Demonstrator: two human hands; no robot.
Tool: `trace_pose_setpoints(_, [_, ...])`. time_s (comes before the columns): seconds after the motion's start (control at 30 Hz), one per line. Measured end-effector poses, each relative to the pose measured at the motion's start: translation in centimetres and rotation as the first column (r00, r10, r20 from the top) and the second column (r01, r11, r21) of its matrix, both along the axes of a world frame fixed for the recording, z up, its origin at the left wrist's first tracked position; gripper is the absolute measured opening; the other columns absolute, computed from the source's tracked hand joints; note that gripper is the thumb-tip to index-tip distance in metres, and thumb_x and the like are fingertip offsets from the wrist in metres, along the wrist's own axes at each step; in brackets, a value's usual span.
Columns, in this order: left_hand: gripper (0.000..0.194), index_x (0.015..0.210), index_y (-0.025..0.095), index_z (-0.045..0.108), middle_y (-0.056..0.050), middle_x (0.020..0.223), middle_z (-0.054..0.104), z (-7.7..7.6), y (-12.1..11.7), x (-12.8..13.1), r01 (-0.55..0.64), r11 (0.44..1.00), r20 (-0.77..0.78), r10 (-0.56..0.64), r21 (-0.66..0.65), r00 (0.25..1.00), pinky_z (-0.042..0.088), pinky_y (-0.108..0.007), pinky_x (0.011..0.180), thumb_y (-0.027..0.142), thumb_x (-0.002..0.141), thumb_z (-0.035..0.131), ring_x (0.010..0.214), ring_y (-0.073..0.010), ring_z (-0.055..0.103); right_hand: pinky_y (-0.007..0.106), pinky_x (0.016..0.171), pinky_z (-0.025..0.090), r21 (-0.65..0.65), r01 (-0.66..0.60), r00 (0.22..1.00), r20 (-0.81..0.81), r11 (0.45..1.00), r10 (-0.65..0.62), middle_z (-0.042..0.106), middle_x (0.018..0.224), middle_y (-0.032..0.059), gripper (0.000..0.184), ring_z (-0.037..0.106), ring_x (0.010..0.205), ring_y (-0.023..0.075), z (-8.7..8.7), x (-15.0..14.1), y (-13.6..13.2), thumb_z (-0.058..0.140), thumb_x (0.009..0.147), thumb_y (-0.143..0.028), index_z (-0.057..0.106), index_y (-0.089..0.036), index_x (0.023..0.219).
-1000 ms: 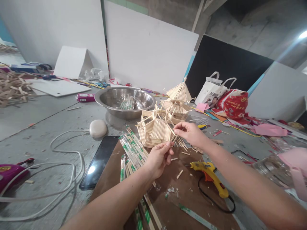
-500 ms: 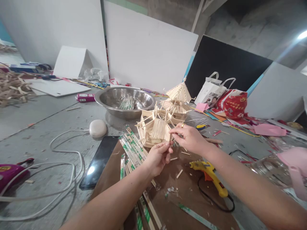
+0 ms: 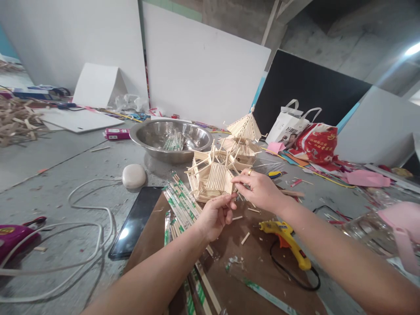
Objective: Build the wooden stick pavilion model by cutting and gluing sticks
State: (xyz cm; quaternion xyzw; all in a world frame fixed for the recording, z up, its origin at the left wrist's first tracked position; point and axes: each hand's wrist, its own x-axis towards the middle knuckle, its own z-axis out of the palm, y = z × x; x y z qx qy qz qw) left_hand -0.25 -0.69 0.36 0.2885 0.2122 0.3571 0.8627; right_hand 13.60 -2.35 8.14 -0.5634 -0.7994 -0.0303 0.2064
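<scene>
A small model building made of wooden sticks [image 3: 220,176] stands at the board's far edge, with a many-sided, slatted lower part. My left hand [image 3: 219,215] pinches at its lower right edge, thumb and forefinger pressed together. Just above, my right hand [image 3: 257,186], with a ring on one finger, has its fingertips closed on the right edge of the slatted panel. The fingers hide exactly which stick each one grips. Behind stands a pointed stick roof [image 3: 245,126] on a tiered stick body. Wrapped chopsticks [image 3: 180,203] lie left of my hands, and a yellow glue gun [image 3: 287,240] rests to the right.
A brown board [image 3: 243,267] with stick offcuts lies beneath my hands. To the left are a black phone [image 3: 136,221], a white round device [image 3: 134,176] with a cable, and a metal basin [image 3: 141,142]. Bags [image 3: 317,142] and coloured paper lie at the right back.
</scene>
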Motion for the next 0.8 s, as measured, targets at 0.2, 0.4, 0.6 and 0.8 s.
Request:
trace_pose_setpoints(0.2, [0.021, 0.080, 0.012, 0.060, 0.003, 0.052, 0.054, 0.3, 0.1, 0.2, -0.004, 0.999, -0.033, 0.003, -0.035, 0.999, 0.031, -0.015, 0.033, 0.029, 0.070, 0.055, 0.032, -0.0029, 0.042, 0.026, 0.071, 0.042, -0.007, -0.018, 0.999, -0.033, 1.000, 0.018, 0.059, 0.086, 0.0026, 0.023, 0.055, 0.076, 0.0134, -0.1, 0.0, 0.0, 0.042, 0.077, -0.022, 0.061, -0.023, 0.092])
trace_pose_setpoints(0.4, [0.020, 0.074, 0.012, 0.058, 0.004, 0.050, 0.052, 0.2, 0.1, 0.3, -0.007, 0.999, -0.041, 0.005, -0.041, 0.999, 0.028, -0.014, 0.032, 0.031, 0.069, 0.057, 0.030, -0.0020, 0.040, 0.025, 0.067, 0.041, 0.007, -0.009, 0.995, -0.100, 1.000, 0.009, 0.057, 0.088, 0.0031, 0.027, 0.054, 0.071, 0.0123, 0.3, 0.2, -0.4, 0.043, 0.076, -0.023, 0.056, -0.023, 0.100])
trace_pose_setpoints(0.6, [0.018, 0.072, 0.012, 0.057, 0.005, 0.047, 0.050, 0.2, 0.1, 0.3, -0.026, 0.998, -0.045, 0.024, -0.063, 0.999, 0.026, -0.013, 0.031, 0.030, 0.068, 0.058, 0.031, -0.0017, 0.040, 0.022, 0.052, 0.040, -0.013, 0.150, 0.964, -0.222, 0.989, -0.149, 0.056, 0.078, 0.0018, 0.024, 0.048, 0.053, 0.0092, 0.0, 3.1, -3.6, 0.041, 0.077, -0.030, 0.056, -0.021, 0.094])
trace_pose_setpoints(0.8, [0.018, 0.069, 0.013, 0.056, 0.005, 0.047, 0.051, 0.2, 0.0, 0.3, -0.023, 0.998, -0.052, 0.021, -0.056, 0.998, 0.027, -0.014, 0.032, 0.030, 0.068, 0.057, 0.030, -0.0022, 0.039, 0.028, 0.059, 0.041, -0.275, 0.493, 0.849, -0.054, 0.825, -0.526, 0.062, 0.080, 0.0031, 0.023, 0.055, 0.065, 0.0171, -4.7, 9.0, -8.6, 0.042, 0.074, -0.039, 0.058, -0.023, 0.079])
